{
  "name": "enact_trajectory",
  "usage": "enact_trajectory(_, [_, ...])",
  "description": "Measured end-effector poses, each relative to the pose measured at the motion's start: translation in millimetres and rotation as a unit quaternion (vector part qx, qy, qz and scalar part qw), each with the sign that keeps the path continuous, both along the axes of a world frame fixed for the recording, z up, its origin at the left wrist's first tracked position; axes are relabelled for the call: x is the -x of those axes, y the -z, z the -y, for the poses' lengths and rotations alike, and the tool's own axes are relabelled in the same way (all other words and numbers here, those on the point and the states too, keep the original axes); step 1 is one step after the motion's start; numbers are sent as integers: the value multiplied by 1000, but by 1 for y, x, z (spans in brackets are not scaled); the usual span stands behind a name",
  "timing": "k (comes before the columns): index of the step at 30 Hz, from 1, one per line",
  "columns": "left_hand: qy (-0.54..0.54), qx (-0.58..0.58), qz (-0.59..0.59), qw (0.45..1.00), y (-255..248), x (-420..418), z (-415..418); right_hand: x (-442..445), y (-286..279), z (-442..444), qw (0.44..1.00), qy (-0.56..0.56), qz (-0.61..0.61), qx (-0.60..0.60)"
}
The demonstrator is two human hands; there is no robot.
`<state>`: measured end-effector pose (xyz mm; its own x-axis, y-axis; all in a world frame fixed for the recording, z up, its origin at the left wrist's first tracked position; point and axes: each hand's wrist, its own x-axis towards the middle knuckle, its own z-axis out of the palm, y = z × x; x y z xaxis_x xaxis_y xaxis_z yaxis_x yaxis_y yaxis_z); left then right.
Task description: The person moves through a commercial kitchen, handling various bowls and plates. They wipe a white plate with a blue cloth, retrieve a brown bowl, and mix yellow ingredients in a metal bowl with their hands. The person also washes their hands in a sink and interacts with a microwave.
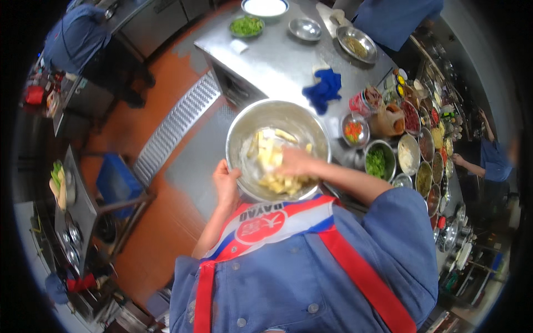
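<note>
A large stainless steel mixing bowl (238, 125) is held in front of my apron, near the corner of a steel table. My left hand (226, 183) grips its rim at the near left, thumb over the edge. Inside lie pale yellow cut sticks (283, 183) of food, perhaps potato, some with a whitish coating. My right hand (293, 161) reaches down into the bowl among the sticks. Its fingers are blurred, and whether they close on any pieces cannot be made out.
The steel table (266, 66) bears a blue cloth (324, 89), a plate of green leaves (246, 26) and a bowl of chopped red peppers (354, 131). Several ingredient bowls crowd the right, including chopped greens (377, 162). A drain grate (179, 125) crosses the floor at left. Other people stand nearby.
</note>
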<state>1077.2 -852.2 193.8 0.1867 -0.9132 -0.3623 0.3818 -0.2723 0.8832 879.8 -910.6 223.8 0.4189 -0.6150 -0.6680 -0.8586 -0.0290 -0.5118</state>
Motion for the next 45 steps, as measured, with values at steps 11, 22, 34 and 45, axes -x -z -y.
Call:
enact_trajectory(11, [150,-7,1,989,33,14,292,18,16,236,938,164,-13,305])
enact_trajectory(22, [335,-21,38,941,99,64,463,219,137,459,796,512,-147,288])
enact_trajectory(34, [316,-7,16,949,105,-26,465,246,181,506,780,607,68,133])
enact_trajectory(45, [192,-127,51,972,134,-166,406,264,126,452,764,619,8,182])
